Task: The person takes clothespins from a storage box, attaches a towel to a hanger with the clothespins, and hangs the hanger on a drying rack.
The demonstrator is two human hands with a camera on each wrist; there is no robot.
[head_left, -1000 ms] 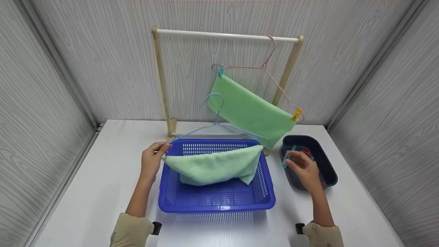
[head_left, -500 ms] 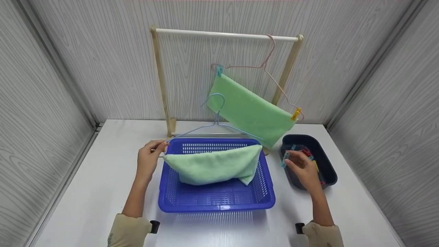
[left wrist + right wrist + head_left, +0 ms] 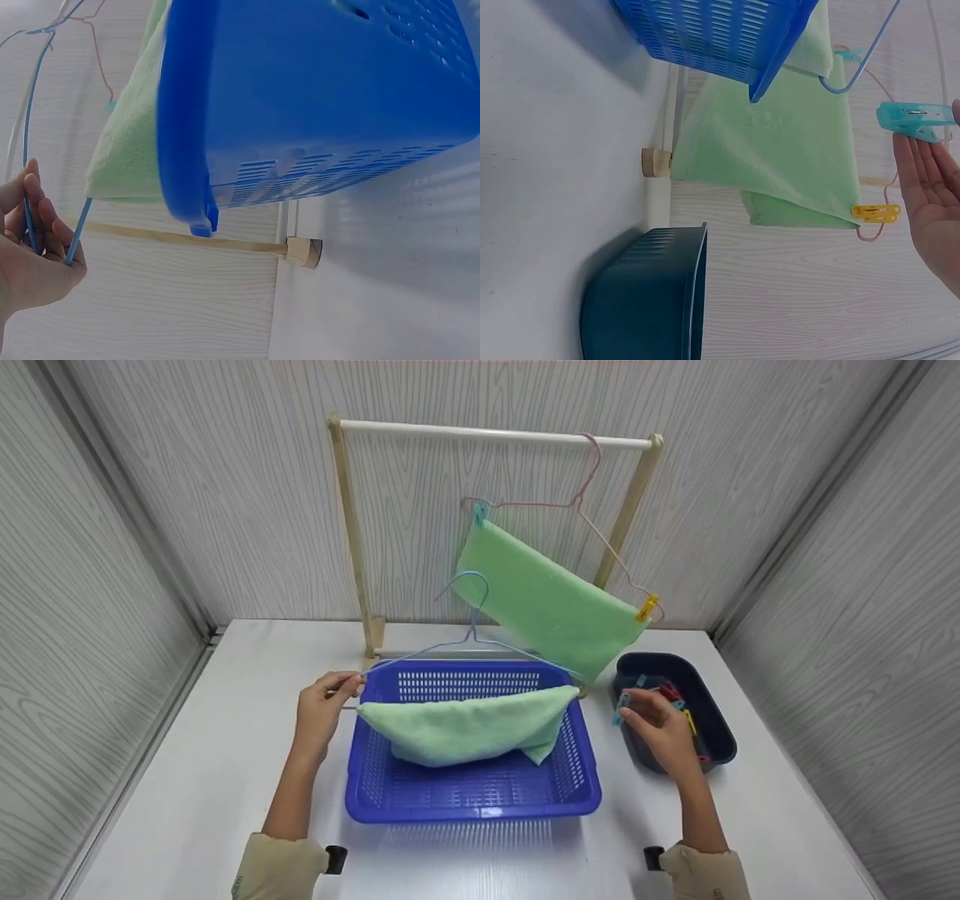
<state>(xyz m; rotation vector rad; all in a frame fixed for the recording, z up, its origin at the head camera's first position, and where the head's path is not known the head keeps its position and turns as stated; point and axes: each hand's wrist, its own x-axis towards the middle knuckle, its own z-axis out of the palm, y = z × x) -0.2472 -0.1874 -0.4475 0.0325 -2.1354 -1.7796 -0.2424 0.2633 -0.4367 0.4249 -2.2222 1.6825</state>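
In the head view my left hand point(image 3: 319, 716) grips the left end of a blue wire hanger point(image 3: 474, 622); its fingers curl round the wire in the left wrist view. A folded pale green towel point(image 3: 465, 727) drapes over the hanger's lower bar, above the blue basket point(image 3: 472, 814). My right hand point(image 3: 664, 727) pinches a teal clothespin point(image 3: 622, 709) at the near left edge of a dark bin point(image 3: 724, 720). In the right wrist view this clothespin point(image 3: 915, 116) sits at the thumb and fingertips. Part of the hanger's bar is hidden inside the towel.
Behind the basket stands a rack with a white rail point(image 3: 487, 433). A pink hanger point(image 3: 581, 499) hangs there tilted, holding another green towel point(image 3: 551, 600) by a teal clothespin point(image 3: 480, 514) and a yellow one point(image 3: 646, 607). Several clothespins lie in the dark bin.
My left hand has shifted a little to the left. The blue hanger's hook has dipped slightly, and the towel's right end is a little lower. My right hand has hardly moved, still pinching the clothespin.
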